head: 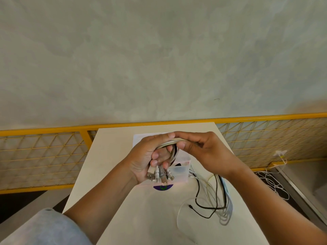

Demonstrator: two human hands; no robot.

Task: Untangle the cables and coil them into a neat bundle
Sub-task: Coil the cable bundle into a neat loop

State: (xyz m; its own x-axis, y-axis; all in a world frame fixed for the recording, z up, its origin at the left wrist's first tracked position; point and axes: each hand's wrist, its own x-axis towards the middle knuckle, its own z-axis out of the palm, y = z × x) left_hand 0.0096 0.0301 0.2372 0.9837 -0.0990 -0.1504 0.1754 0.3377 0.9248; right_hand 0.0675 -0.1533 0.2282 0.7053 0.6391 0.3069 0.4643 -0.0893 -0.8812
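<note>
The left hand [146, 160] clasps a coil of white and black cables [167, 143] above the table [109, 156], with metal plugs [161, 174] jutting at 6 o'clock. The right hand [203, 151] pinches the coil's top. Loose loops [227, 206] trail on the tabletop at 4 o'clock.

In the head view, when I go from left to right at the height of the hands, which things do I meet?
yellow mesh fence → left hand, gripping the cable bundle → right hand, pinching the same bundle → white cables on the floor
</note>
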